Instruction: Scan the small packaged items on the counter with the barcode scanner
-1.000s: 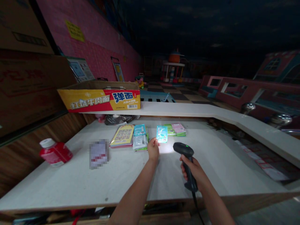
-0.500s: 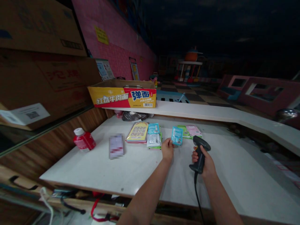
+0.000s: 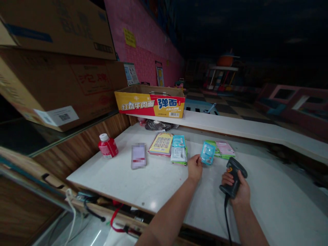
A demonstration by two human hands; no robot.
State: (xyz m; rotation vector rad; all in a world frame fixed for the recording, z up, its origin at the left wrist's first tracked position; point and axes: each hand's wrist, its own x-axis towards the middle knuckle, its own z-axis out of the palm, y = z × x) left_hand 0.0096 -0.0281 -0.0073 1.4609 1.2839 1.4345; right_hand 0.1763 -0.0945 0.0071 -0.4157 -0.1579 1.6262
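Observation:
A small blue packet (image 3: 207, 153) with a printed label is pinched at its lower left corner by my left hand (image 3: 195, 167). My right hand (image 3: 239, 188) is wrapped round the handle of a black barcode scanner (image 3: 232, 179), whose cable hangs down past the table's front edge. The scanner's head is to the right of the packet, apart from it. Behind the packet lie a green packet (image 3: 210, 142) and a pink packet (image 3: 224, 149). Left of my left hand, blue-and-white packets (image 3: 178, 153) are stacked beside a yellow-covered booklet (image 3: 162, 143).
On the white table (image 3: 110, 181) are a phone (image 3: 138, 155) with a blurred screen and a red bottle (image 3: 108, 146). A raised ledge (image 3: 230, 124) along the back bears an open noodle carton (image 3: 150, 106). Large cardboard boxes (image 3: 89, 82) are stacked at left.
My view has turned left, so everything appears further right. The scanner has drawn slightly right and closer to me, and the blue packet has shifted a little the same way. Both grips are unchanged.

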